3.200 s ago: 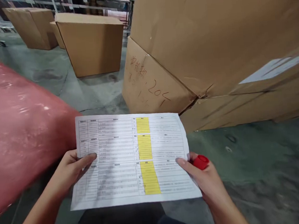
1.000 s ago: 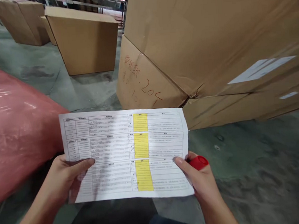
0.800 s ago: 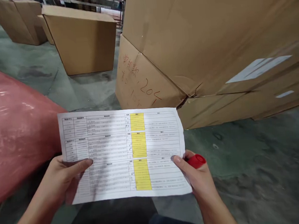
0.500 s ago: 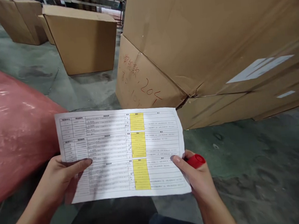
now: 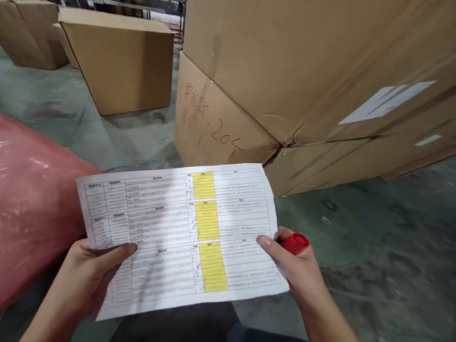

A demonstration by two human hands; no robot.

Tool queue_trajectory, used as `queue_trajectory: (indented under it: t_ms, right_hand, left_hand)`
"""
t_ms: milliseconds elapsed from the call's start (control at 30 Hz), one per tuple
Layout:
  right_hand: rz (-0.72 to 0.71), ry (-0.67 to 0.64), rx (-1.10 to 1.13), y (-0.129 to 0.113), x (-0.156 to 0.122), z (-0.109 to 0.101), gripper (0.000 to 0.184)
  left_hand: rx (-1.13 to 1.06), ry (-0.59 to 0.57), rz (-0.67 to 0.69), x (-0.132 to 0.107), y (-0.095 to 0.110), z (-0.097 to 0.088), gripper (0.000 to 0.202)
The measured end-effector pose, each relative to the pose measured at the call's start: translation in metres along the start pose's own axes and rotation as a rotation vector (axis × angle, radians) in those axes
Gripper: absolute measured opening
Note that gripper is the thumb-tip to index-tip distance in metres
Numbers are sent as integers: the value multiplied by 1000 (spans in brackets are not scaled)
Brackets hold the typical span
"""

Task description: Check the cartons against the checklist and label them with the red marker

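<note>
A white printed sheet of paper (image 5: pixel 159 233) spreads in front of me, with ruled tables and a yellow-highlighted column. My left hand (image 5: pixel 87 274) pinches its left edge, thumb on top and fingers hidden beneath. At the right edge my right hand (image 5: pixel 294 263) grips the sheet with the thumb on its face. That same hand also holds a red marker (image 5: pixel 296 243), of which only the red end shows. The small print is too blurred to read.
Large cardboard boxes (image 5: pixel 321 51) rise ahead and to the right, one with red handwriting. Another cardboard box (image 5: pixel 127 68) stands on the grey floor (image 5: pixel 129 142) further back. A big pink plastic-wrapped bundle (image 5: pixel 23 205) lies at the left.
The view has shifted slightly, so the sheet and boxes sit a little further left. The sheet's lower left corner has swung a bit outward. Both hands keep their hold.
</note>
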State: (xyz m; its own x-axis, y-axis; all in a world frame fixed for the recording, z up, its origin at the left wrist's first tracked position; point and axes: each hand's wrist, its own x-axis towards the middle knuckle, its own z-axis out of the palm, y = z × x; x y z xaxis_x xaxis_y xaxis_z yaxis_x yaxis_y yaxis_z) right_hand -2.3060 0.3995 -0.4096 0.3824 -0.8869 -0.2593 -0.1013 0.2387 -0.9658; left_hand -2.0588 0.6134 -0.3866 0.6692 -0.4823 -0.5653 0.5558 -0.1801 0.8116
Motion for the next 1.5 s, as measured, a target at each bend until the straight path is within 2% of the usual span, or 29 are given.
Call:
queue_trajectory:
  t_ms: [100, 300, 733, 967, 1133, 1333, 1500]
  right_hand:
    - [-2, -9, 1, 0, 0, 0, 38]
    - [-2, -8, 12, 1, 2, 0, 38]
    - [22, -19, 61, 2, 4, 2, 38]
    - [-24, -12, 20, 3, 4, 2, 41]
    - [-34, 5, 17, 2, 5, 1, 43]
    - [-65, 26, -12, -1, 4, 3, 41]
    - [-43, 46, 25, -3, 5, 4, 42]
  left_hand:
    - [-1, -16, -45, 0, 0, -1, 35]
    - [-7, -8, -44, 4, -2, -4, 40]
    - [-111, -8, -65, -4, 6, 8, 38]
    - [-115, -1, -101, -3, 6, 7, 35]
    - [-130, 27, -87, -4, 7, 7, 34]
    - [-169, -16, -69, -3, 7, 5, 33]
    - [-180, -5, -45, -3, 7, 5, 31]
